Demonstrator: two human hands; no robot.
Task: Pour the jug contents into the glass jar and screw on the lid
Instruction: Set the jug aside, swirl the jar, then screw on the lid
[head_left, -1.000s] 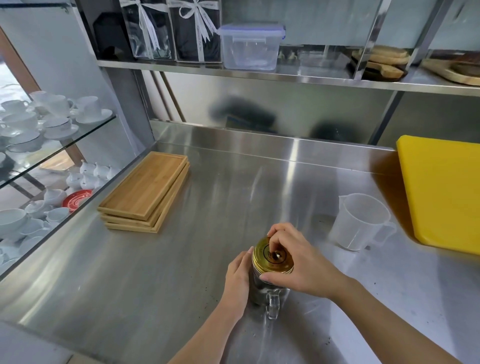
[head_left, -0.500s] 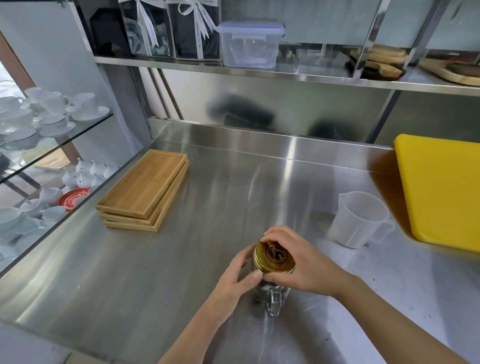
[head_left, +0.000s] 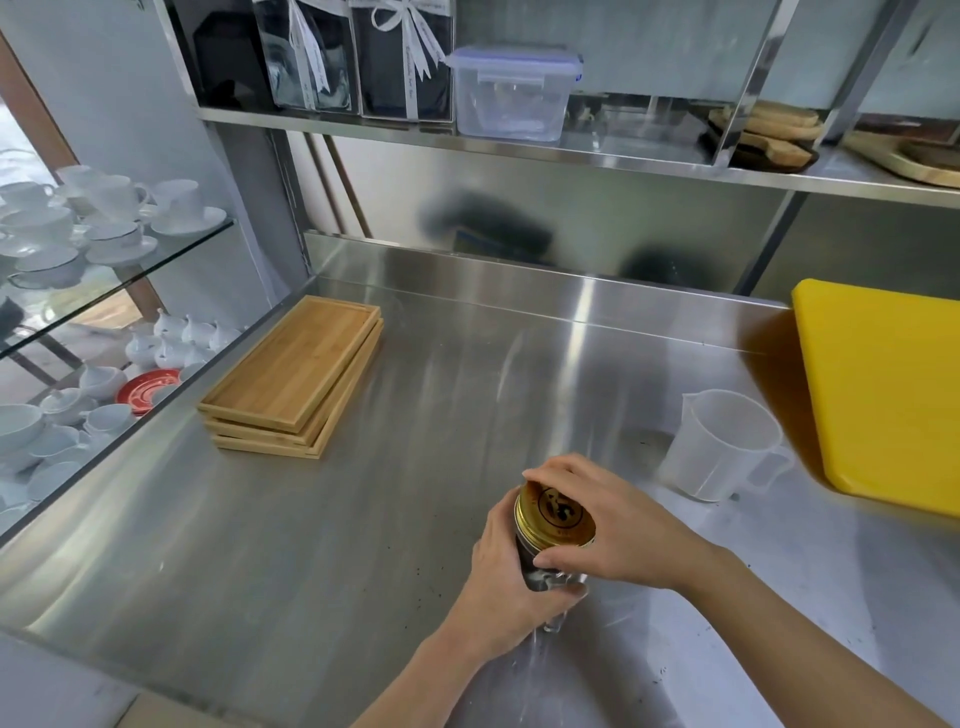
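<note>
The glass jar (head_left: 535, 564) stands on the steel counter near the front, dark contents showing through its side. A gold lid (head_left: 556, 517) sits on its mouth. My left hand (head_left: 501, 582) wraps around the jar's body from the left, fingers reaching under its handle. My right hand (head_left: 618, 525) comes over from the right and grips the lid's rim with thumb and fingers. The translucent white plastic jug (head_left: 719, 447) stands upright and looks empty, to the right and behind the jar, apart from both hands.
A yellow cutting board (head_left: 888, 395) lies at the right edge, just beyond the jug. A stack of wooden trays (head_left: 296, 376) sits at the back left. White cups fill glass shelves (head_left: 104, 270) on the left. A steel shelf (head_left: 519, 150) with boxes hangs above.
My left hand has closed more fully around the jar's body. My right hand has shifted around the lid, and the lid's dark emblem has turned.
</note>
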